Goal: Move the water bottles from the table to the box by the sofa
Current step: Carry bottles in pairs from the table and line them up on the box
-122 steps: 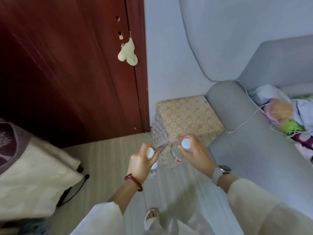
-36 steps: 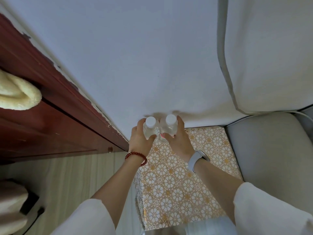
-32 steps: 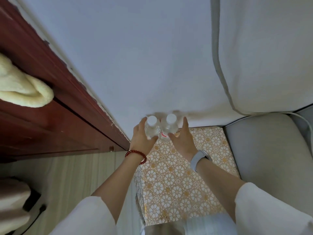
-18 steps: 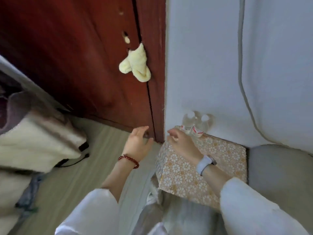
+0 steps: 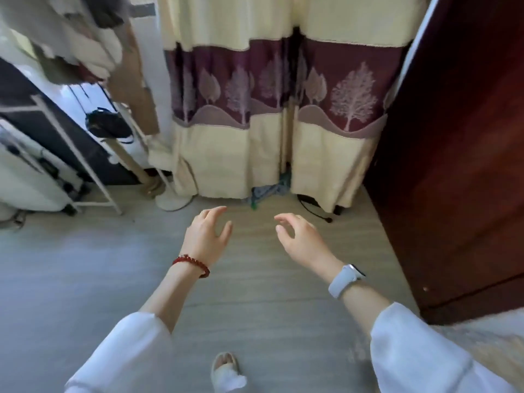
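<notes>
No water bottles, box or bench are caught in view, so their whereabouts cannot be told. The left hand (image 5: 208,239) and right hand (image 5: 302,242) are held out empty over the floor (image 5: 85,279), fingers (image 5: 215,212) spread and loosely curled, likely readied for a fresh pick-up. Beyond them, a curtain (image 5: 269,109) and a dark wooden door (image 5: 459,165) are seen.

Left hand (image 5: 208,238) and right hand (image 5: 302,241) held out, apart; fingers loosely curled, empty.
</notes>
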A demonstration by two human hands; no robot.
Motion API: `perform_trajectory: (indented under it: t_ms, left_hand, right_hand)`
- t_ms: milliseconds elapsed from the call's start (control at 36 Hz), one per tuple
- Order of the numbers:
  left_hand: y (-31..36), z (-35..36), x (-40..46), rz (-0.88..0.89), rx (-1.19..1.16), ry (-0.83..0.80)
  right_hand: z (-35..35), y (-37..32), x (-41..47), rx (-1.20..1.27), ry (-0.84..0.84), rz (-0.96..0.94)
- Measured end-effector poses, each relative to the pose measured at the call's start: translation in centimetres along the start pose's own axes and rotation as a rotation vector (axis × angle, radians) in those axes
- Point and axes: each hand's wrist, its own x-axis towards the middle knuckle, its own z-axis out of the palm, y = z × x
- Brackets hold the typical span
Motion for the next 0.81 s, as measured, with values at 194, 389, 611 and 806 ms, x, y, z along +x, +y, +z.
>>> perform_trajectory:
  t_ms: [194,389,611,806]
  left_hand:
    - [-17.5,-13.3,-3.4,-0.291,-0.016,0.240]
    - [-36.0,-27.0,-7.1,-0.497,0.012,0.374]
    - [-52.0,-39.7,-8.6,-0.648,0.037,0.541]
    - [-65.3,-48.6,-5.9,-0.739,0.067,0.652]
  right_hand:
    - [16.3,-15.2,6.6,-0.093,-0.245,-0.255]
    - [36.7,-32.2,10.4,-0.116,-0.464,-0.407]
    - [53.7,-47.9,13.0,-0.210,-0.665,-0.616]
    - [67.1,-59.9,18.4,-0.177,-0.736,-0.728]
